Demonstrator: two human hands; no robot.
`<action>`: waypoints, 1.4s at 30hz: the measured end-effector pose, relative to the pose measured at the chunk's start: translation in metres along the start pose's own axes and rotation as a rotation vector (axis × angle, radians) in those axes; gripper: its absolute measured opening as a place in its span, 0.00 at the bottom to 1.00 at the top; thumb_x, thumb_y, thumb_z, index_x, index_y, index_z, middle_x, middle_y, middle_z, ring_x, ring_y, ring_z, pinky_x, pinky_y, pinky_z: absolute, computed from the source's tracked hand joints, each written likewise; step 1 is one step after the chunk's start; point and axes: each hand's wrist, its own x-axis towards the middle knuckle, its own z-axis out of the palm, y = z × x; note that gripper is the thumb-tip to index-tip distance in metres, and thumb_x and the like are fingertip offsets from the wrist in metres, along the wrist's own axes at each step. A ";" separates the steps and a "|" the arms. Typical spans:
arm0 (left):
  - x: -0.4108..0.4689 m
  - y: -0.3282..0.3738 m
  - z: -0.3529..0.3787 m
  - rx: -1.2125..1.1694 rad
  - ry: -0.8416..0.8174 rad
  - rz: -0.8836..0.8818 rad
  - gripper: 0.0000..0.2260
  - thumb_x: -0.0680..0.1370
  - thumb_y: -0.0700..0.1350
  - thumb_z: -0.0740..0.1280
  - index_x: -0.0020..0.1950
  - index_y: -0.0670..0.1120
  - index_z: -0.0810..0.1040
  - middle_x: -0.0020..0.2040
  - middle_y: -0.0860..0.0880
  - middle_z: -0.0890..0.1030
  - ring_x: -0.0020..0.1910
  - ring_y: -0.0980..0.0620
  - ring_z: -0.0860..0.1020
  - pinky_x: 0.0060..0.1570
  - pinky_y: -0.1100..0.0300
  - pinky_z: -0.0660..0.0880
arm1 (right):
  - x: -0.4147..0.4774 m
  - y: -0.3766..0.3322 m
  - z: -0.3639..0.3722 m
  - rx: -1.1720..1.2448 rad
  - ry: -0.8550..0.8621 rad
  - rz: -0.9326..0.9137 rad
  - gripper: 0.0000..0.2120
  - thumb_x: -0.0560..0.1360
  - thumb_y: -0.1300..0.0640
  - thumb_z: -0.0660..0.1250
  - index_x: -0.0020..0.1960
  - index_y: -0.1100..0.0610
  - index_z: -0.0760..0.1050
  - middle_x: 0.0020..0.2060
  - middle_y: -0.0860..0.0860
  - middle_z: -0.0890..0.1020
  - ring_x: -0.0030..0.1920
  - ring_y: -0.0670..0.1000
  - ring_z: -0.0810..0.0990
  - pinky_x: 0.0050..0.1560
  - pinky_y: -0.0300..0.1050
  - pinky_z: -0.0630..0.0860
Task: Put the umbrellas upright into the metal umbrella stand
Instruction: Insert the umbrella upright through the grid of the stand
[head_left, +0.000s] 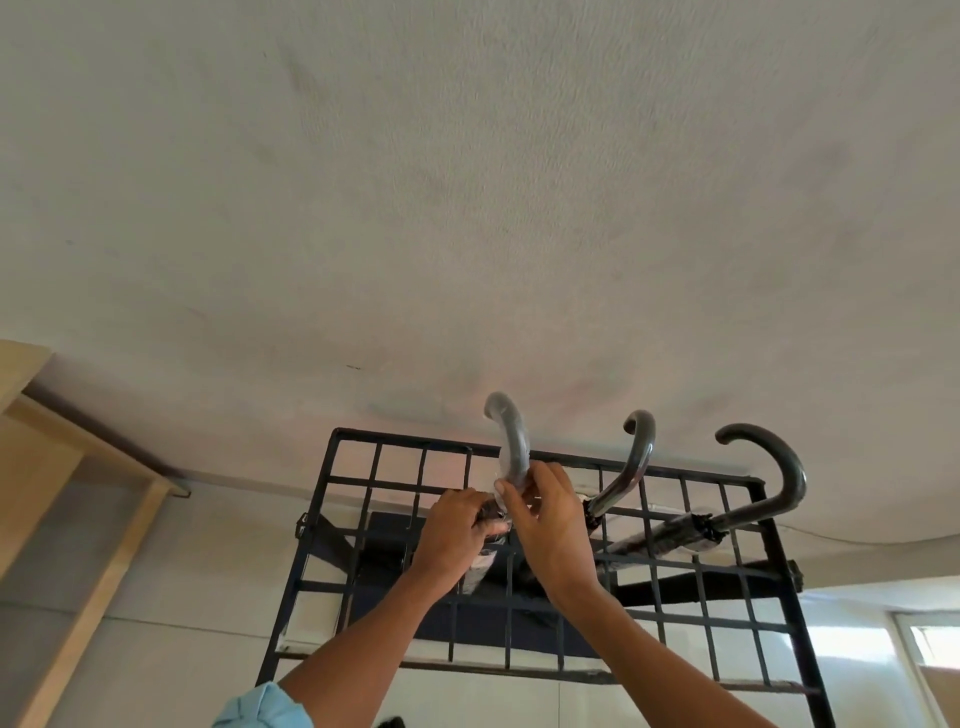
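Observation:
A black metal grid stand (395, 483) fills the lower middle of the head view, against a pale wall. Three umbrellas with curved grey handles stick out of its top. My left hand (457, 535) is closed around the shaft of the leftmost umbrella, just under its plastic-wrapped hook handle (511, 441). My right hand (550, 525) pinches the base of that same handle with the fingertips. The middle umbrella handle (636, 457) and the right umbrella handle (774, 483) lean to the right inside the stand, untouched.
A light wooden shelf unit (62, 499) stands at the left. The pale textured wall (467, 208) rises right behind the stand. A window or bright panel (930, 649) shows at the lower right. A dark panel lies inside the stand.

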 end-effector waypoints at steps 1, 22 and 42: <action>0.000 -0.001 0.000 0.002 0.005 0.003 0.08 0.77 0.54 0.69 0.51 0.51 0.81 0.47 0.55 0.83 0.50 0.59 0.78 0.56 0.60 0.76 | 0.000 0.001 0.001 -0.020 -0.018 0.002 0.07 0.79 0.49 0.67 0.51 0.52 0.75 0.46 0.46 0.75 0.44 0.47 0.77 0.46 0.42 0.79; -0.001 -0.006 -0.004 -0.313 -0.085 -0.228 0.35 0.72 0.44 0.77 0.75 0.49 0.65 0.61 0.49 0.76 0.50 0.56 0.80 0.52 0.63 0.78 | 0.047 -0.022 -0.010 -0.113 -0.058 -0.107 0.10 0.81 0.52 0.63 0.52 0.58 0.76 0.44 0.50 0.74 0.37 0.48 0.75 0.38 0.40 0.74; -0.004 0.003 -0.016 -0.137 -0.007 -0.082 0.11 0.74 0.48 0.74 0.53 0.51 0.76 0.46 0.53 0.80 0.44 0.57 0.80 0.49 0.61 0.78 | 0.039 -0.020 -0.022 -0.188 -0.191 -0.450 0.12 0.82 0.53 0.62 0.56 0.61 0.75 0.44 0.47 0.72 0.37 0.48 0.72 0.38 0.36 0.70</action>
